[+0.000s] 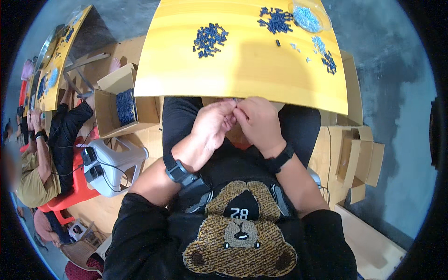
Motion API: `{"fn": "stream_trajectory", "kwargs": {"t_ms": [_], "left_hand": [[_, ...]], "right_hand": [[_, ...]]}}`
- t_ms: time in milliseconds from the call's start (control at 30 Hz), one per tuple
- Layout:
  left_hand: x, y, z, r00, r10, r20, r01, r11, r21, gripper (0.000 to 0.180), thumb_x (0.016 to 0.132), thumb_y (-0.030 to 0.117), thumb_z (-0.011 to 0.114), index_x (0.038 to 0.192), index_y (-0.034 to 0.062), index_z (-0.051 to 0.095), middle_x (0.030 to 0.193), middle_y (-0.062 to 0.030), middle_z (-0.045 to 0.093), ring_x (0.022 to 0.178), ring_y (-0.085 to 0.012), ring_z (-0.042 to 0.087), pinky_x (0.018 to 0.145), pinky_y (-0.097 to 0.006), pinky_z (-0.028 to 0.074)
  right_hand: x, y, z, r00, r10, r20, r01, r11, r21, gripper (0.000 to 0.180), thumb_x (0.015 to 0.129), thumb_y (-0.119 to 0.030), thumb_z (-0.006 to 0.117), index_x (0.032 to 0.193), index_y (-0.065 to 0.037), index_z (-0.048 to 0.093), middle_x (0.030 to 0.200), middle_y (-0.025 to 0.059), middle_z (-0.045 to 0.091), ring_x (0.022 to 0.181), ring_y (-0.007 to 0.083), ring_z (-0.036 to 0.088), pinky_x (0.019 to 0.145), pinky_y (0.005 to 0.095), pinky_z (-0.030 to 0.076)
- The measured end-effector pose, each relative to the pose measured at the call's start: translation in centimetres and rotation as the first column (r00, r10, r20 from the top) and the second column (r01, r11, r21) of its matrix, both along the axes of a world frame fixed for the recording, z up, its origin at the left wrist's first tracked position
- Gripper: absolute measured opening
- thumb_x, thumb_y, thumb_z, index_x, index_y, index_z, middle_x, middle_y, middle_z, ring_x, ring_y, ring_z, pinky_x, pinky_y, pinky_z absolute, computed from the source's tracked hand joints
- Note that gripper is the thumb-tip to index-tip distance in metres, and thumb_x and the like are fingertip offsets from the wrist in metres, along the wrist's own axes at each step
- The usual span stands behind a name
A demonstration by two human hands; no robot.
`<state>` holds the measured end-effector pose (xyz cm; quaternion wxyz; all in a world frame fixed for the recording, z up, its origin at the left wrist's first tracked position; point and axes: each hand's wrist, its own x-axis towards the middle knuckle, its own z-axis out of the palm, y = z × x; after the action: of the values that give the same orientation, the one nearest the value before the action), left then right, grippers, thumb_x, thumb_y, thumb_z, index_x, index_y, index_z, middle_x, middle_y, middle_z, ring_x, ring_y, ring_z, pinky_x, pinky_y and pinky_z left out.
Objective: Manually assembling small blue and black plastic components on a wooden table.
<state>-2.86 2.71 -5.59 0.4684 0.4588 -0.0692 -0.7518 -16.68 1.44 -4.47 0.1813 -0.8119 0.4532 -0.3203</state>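
My left hand (212,122) and my right hand (259,122) meet just below the near edge of the yellow table (177,81). Fingertips of both hands are pinched together on something too small to make out. Beyond them on the tabletop lies a loose pile of small black parts (210,40). Another black pile (276,21) sits farther back, next to a clear round dish (308,18) of small pale-blue pieces. A single black part (278,43) lies apart from the piles. Small pale pieces (319,44) and more black parts (329,63) are at the right.
An open cardboard box (108,109) holding many dark parts stands on the floor at the left, near a white plastic stool (109,163). More cardboard boxes (357,161) are at the right. Farther left, another person (42,172) sits at a second yellow table (70,51).
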Motion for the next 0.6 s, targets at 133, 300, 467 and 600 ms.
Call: {"fn": "stream_trajectory", "kwargs": {"t_ms": [133, 300, 467, 600], "left_hand": [[0.2, 0.3, -0.9, 0.999, -0.028, -0.043, 0.027, 0.999, -0.020, 0.008, 0.088, 0.008, 0.056, 0.091, 0.0032, 0.061, 0.084, -0.0021, 0.063, 0.073, -0.0104, 0.058, 0.066, -0.023, 0.046], [-0.3, 0.7, 0.3, 0.998, 0.041, -0.047, -0.039, 0.998, 0.043, 0.011, 0.089, 0.012, 0.055, 0.087, 0.0032, 0.061, 0.074, -0.0034, 0.062, 0.063, -0.0099, 0.055, 0.059, -0.021, 0.044], [0.2, 0.7, -0.2, 0.998, 0.010, -0.066, -0.006, 0.998, 0.062, 0.008, 0.089, 0.009, 0.059, 0.087, 0.0017, 0.062, 0.079, -0.0033, 0.061, 0.069, -0.0108, 0.056, 0.064, -0.022, 0.045], [0.0, 0.8, -0.9, 0.996, 0.043, -0.079, -0.039, 0.998, 0.049, 0.009, 0.089, 0.009, 0.059, 0.090, 0.0015, 0.063, 0.084, -0.0043, 0.063, 0.073, -0.0118, 0.057, 0.068, -0.024, 0.046]], "right_hand": [[0.1, 0.2, 1.1, 1.000, 0.004, 0.029, -0.003, 1.000, -0.016, 0.007, 0.073, -0.010, 0.063, 0.073, -0.004, 0.058, 0.072, 0.0121, 0.056, 0.073, 0.0306, 0.057, 0.068, 0.0391, 0.047], [0.2, 0.3, 1.3, 1.000, 0.021, -0.009, -0.021, 0.999, 0.046, 0.007, 0.073, -0.008, 0.065, 0.076, -0.004, 0.060, 0.076, 0.0101, 0.057, 0.074, 0.0290, 0.057, 0.067, 0.0377, 0.047], [0.3, -0.3, 1.4, 1.000, 0.024, 0.019, -0.024, 0.999, -0.026, 0.010, 0.067, -0.005, 0.069, 0.075, -0.004, 0.062, 0.074, 0.0108, 0.060, 0.069, 0.0293, 0.058, 0.063, 0.0362, 0.048], [0.2, -0.5, 1.0, 0.999, 0.043, 0.022, -0.043, 0.999, -0.024, 0.012, 0.066, -0.004, 0.069, 0.075, -0.004, 0.062, 0.074, 0.0106, 0.060, 0.069, 0.0288, 0.058, 0.062, 0.0358, 0.048]]}}
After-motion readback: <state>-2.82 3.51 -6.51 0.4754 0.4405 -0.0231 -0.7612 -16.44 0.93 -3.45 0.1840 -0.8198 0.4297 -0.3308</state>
